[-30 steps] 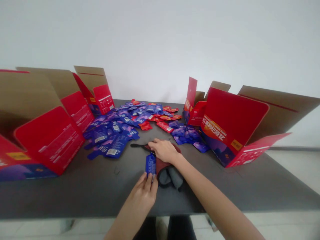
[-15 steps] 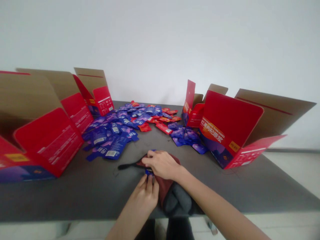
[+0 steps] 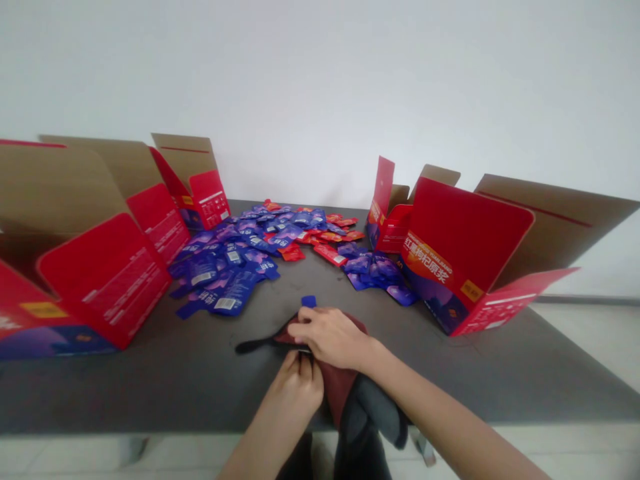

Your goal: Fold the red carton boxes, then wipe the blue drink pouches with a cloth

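A dark red and grey cloth pouch (image 3: 340,383) lies at the table's near edge, its grey part hanging over the edge. My right hand (image 3: 333,337) lies on top of the pouch and grips its upper rim. The end of a blue sachet (image 3: 309,301) sticks out just beyond that hand; the rest of the sachet is hidden beneath it. My left hand (image 3: 297,390) is right below, fingers pinched together at the pouch's mouth where the sachet goes in. A black strap (image 3: 255,346) runs left from the pouch.
A heap of blue and red sachets (image 3: 240,257) covers the dark table (image 3: 150,380) behind the hands, with a smaller blue pile (image 3: 377,273) to the right. Open red cartons stand on the left (image 3: 103,283) and on the right (image 3: 463,257).
The blue sachet, held in plain view by my left hand a second ago, has slid under my right hand into the pouch. The pouch has shifted toward the near edge, its grey part hanging lower.
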`<state>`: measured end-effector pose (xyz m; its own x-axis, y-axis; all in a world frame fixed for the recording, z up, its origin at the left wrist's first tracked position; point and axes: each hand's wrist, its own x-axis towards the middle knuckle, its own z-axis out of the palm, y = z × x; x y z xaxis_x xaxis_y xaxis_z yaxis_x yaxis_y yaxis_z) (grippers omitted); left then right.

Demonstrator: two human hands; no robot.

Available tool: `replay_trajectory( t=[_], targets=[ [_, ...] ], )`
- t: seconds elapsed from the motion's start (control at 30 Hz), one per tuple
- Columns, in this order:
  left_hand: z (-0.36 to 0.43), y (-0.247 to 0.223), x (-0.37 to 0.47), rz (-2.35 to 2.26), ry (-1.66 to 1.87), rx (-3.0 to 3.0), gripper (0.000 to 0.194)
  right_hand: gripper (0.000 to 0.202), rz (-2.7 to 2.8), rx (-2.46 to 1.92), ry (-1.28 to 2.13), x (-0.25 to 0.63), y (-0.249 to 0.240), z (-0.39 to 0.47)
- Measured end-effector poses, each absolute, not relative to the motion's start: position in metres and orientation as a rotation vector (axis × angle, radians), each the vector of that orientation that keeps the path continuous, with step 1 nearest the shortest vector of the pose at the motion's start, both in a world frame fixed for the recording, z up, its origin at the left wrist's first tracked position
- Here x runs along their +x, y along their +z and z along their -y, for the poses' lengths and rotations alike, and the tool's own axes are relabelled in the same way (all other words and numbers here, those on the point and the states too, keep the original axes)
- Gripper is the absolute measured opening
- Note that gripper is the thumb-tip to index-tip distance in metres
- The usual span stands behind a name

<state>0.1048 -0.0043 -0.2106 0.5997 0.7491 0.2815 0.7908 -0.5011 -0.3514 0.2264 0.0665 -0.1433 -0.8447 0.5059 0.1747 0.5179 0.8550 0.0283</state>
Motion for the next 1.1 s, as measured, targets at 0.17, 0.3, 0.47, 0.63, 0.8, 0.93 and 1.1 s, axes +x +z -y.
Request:
replay_trajectory(
  t=[0.17, 0.3, 0.47, 0.63, 0.8, 0.93, 1.1],
  targets=[
    [0.001, -0.196, 0.104, 1.239, -0.105, -2.481, 0.036, 0.019, 2.791, -1.033, -0.079, 0.216, -0.163, -0.106],
    [-0.001, -0.163, 0.1, 1.523, -0.177, -2.665, 0.037, 0.017, 2.634, -1.209, -0.082, 0.222, -0.155, -0.124],
    [-0.007, -0.118, 0.099, 1.844, -1.385, -2.525, 0.019, 0.018, 1.81, -1.157, -0.006, 0.283, -0.133, -0.079],
    [-0.045, -0.083, 0.139, 1.67, -2.794, -2.233, 0.02, 0.009, 1.38, -1.054, 0.072, 0.351, -0.133, -0.002],
    [-0.107, -0.085, 0.202, 1.794, -3.162, -1.928, 0.014, 0.008, 1.286, -1.116, 0.041, 0.378, -0.161, 0.051],
    [-0.145, -0.11, 0.244, 2.07, -2.913, -2.004, 0.016, 0.011, 1.282, -1.153, 0.052, 0.384, -0.189, 0.068],
    [-0.152, -0.148, 0.262, 2.395, -2.138, -2.269, 0.018, 0.012, 1.256, -1.214, 0.052, 0.391, -0.204, 0.072]
  ],
)
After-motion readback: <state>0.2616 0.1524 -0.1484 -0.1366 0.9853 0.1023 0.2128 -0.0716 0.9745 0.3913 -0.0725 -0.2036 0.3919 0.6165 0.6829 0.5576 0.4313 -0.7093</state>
